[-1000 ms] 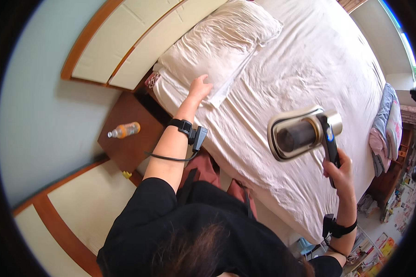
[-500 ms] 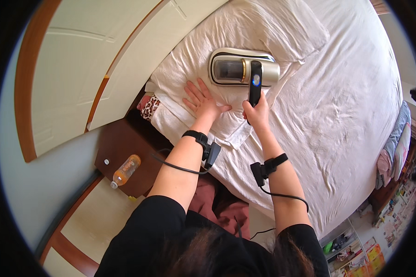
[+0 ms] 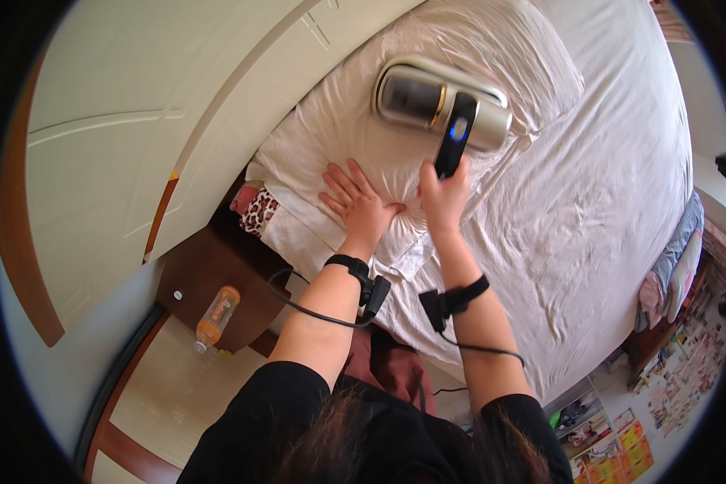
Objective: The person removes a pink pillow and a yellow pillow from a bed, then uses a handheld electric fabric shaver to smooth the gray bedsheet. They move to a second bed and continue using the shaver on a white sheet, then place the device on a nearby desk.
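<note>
A handheld mattress vacuum (image 3: 411, 98), champagne-coloured with a dark clear dust cup, rests on a pale pillow (image 3: 492, 48) at the head of the bed. My right hand (image 3: 445, 194) is wrapped round its black handle, where a blue light glows. The vacuum is tilted across the pillow and slightly blurred. My left hand (image 3: 361, 202) lies flat on the pillow's near side, fingers spread, just left of the vacuum's handle. Wrinkles run through the pillow cloth between the two hands. A black strapped device sits on each of my wrists, with a cable hanging from it.
The white bed sheet (image 3: 573, 242) spreads to the right. At left are a cream headboard (image 3: 113, 153) and a brown nightstand (image 3: 185, 266) with an orange drink bottle (image 3: 218, 316) and a small white cap. Leopard-print cloth (image 3: 260, 213) pokes out beside the pillow. Folded bedding (image 3: 671, 262) lies at the far right.
My right hand has pushed the vacuum farther away and a little right, turning it clockwise. My left hand stays pressed on the pillow. The whole view has shifted slightly.
</note>
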Motion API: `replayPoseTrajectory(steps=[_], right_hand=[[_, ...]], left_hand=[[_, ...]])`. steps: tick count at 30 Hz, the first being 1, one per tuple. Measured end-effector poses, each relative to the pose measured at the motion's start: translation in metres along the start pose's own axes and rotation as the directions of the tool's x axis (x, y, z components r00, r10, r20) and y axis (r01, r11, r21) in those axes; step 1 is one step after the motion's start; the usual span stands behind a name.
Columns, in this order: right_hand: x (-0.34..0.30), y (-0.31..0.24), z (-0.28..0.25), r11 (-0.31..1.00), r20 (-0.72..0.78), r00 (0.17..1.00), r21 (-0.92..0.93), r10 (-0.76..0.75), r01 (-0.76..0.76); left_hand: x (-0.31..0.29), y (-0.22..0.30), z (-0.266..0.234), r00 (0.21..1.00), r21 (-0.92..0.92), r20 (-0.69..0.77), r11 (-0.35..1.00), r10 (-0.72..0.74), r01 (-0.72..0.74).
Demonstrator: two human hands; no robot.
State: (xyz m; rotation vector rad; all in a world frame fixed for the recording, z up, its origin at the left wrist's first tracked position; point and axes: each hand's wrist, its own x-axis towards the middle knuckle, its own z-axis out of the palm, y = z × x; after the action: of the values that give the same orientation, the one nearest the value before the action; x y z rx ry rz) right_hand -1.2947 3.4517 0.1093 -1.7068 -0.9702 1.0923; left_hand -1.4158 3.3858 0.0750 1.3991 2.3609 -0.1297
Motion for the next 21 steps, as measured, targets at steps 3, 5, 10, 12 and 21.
replayPoseTrajectory(steps=[3, 5, 10, 12, 21], right_hand=[[0.068, -0.045, 0.011, 0.999, 0.007, 1.000, 0.039, 0.018, -0.018], [0.106, -0.076, 0.012, 0.996, 0.106, 0.993, 0.068, 0.053, -0.060], [0.058, -0.068, -0.003, 0.989, 0.166, 0.978, 0.051, 0.126, -0.136], [0.002, -0.044, -0.024, 0.985, 0.200, 0.965, 0.011, 0.168, -0.173], [-0.046, 0.002, -0.025, 0.989, 0.034, 0.997, -0.132, -0.066, 0.070]], left_hand=[[0.003, 0.004, 0.003, 0.996, -0.007, 0.054, 0.998, -0.067, 0.068], [0.005, 0.006, 0.002, 0.998, -0.002, 0.042, 0.999, -0.053, 0.053], [0.005, 0.003, 0.000, 0.993, 0.036, 0.077, 0.996, -0.087, 0.084], [0.003, -0.001, 0.000, 0.982, 0.062, 0.142, 0.991, -0.128, 0.121], [0.000, -0.010, 0.007, 1.000, 0.020, -0.028, 1.000, 0.001, 0.000]])
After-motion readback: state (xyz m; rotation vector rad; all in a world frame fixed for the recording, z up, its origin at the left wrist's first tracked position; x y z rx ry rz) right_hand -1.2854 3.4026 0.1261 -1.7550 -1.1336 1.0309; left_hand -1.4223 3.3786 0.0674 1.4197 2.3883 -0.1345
